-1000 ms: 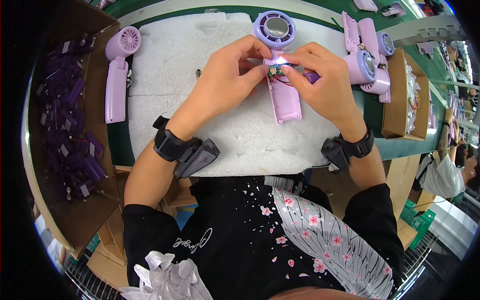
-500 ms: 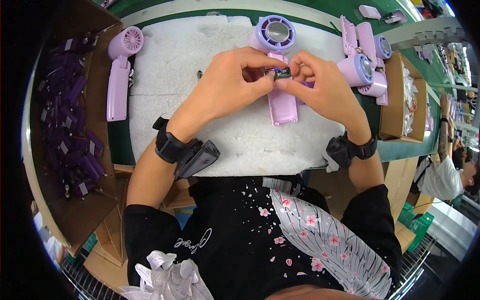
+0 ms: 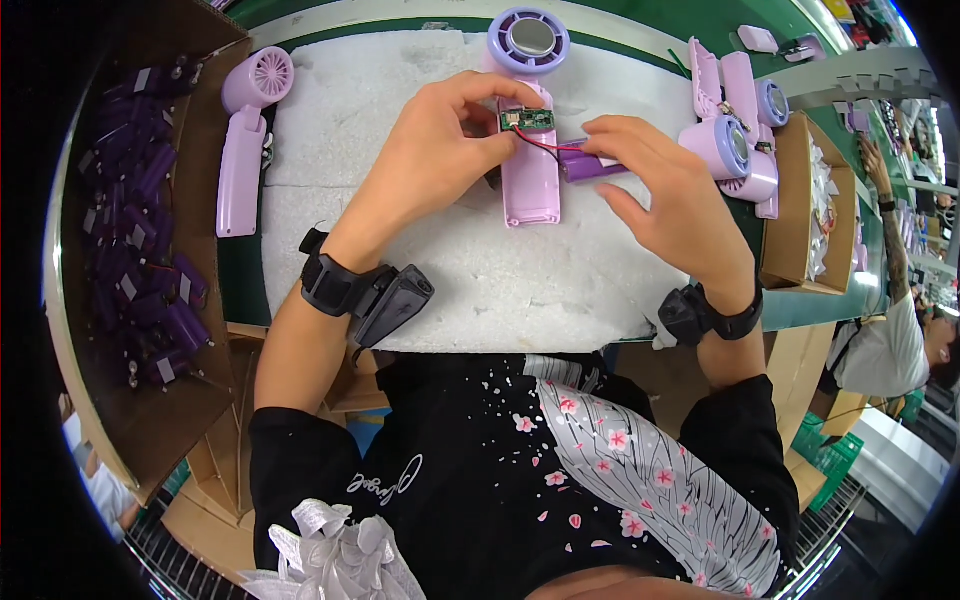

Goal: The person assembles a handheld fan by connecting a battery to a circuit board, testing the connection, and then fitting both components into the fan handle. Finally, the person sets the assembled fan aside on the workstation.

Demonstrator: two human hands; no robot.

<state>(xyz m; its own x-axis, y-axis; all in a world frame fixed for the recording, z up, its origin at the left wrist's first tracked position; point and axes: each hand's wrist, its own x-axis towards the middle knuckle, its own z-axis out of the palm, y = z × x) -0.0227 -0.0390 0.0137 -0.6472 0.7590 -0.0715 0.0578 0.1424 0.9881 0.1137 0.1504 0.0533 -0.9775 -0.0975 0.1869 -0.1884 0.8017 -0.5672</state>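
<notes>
At far left, cardboard box [image 3: 205, 190]: heaped with purple cells [image 3: 145, 210], much as half a second ago.
Left handheld fan [image 3: 238, 185]: lying at the left edge of the white foam pad [image 3: 340, 120], head far, handle near, touched by neither hand.
Left hand [image 3: 445, 140]: closed narrow on the far part of the pink handle shell [image 3: 532, 195], with some fingers hidden beneath; carried slightly left since the earlier frame.
Pink handle shell: inner face up at the middle of the pad, on the near side of a lavender-ringed fan head [image 3: 528, 40]; shifted left and farther off.
Green circuit board [image 3: 527, 120]: just let go by the right hand [image 3: 668, 190], now set crosswise over the far part of the shell, under the left hand's reach alone. Judging by that, no longer worked from both sides. Lit by a white glow a second ago, dark now.
Red and black leads [image 3: 540, 147]: running right from the board to the battery [image 3: 585, 168], plainer to see than before.
Purple battery: just right of the shell, nearly whole in view after being mostly covered; resting or lifted, cannot tell.
Right hand: drawn back rightward from the board, spread wide about the battery's right end; touching or not, cannot tell.
Right-side fan assemblies [image 3: 725, 150]: clustered beyond the right hand.
Small open carton [image 3: 785, 190]: farthest right on the bench, filled with white parts.
</notes>
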